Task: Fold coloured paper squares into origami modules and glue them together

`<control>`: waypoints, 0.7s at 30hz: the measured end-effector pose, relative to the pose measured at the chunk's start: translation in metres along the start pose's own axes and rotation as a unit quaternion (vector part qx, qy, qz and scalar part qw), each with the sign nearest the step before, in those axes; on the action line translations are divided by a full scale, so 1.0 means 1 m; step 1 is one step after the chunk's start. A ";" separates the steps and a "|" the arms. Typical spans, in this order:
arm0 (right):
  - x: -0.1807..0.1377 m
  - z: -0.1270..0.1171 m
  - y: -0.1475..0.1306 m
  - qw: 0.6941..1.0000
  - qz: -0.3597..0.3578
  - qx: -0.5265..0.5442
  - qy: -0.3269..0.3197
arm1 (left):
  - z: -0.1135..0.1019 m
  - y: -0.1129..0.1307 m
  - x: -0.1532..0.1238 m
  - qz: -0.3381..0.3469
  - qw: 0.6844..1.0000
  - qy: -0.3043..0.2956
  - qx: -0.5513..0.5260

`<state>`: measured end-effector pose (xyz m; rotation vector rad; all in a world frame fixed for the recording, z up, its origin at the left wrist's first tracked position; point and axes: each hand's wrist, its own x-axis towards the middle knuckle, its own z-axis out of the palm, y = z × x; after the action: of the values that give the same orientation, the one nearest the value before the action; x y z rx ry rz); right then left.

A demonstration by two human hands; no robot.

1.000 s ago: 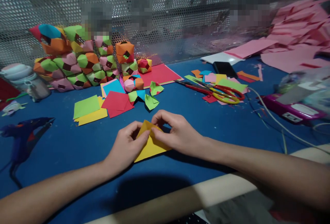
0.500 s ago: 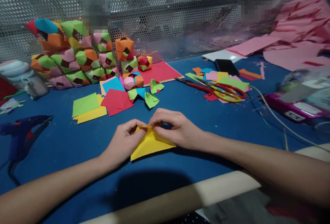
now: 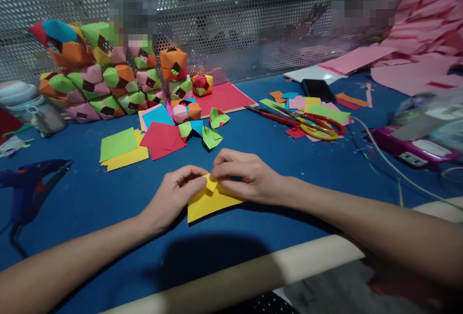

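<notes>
Between my hands lies a sheet of yellow paper [image 3: 213, 204], partly folded, with a small flap turned down at its top edge. My left hand [image 3: 171, 196] pinches its upper left side with thumb and fingers. At the top edge, my right hand [image 3: 249, 176] is closed on the paper beside the flap, its fingers bent. Just beyond the hands sit small folded green pieces [image 3: 211, 137]. To the left of these are a red sheet [image 3: 162, 141] and a green square [image 3: 118, 145] resting on yellow sheets.
Stacked paper modules [image 3: 121, 80] stand at the back left against a perforated metal screen [image 3: 231, 20]. A blue glue gun [image 3: 27, 181] lies at left. Scissors [image 3: 318, 126], paper scraps, a phone [image 3: 318, 90] and a purple device [image 3: 412, 147] with a cable occupy the right.
The top edge of the yellow paper now shows a small flap folded down toward me. My right fingers have shifted slightly at that edge, and the view has moved a little.
</notes>
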<state>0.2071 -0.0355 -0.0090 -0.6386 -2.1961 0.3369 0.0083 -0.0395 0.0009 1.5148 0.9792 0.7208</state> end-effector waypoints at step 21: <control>0.003 0.001 -0.002 0.996 0.077 0.038 -0.006 | 0.002 0.000 0.001 0.079 0.987 0.013 0.137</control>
<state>0.2039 -0.0355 -0.0069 -0.7685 -2.1386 0.5025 0.0099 -0.0396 0.0003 1.8441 1.0166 0.7410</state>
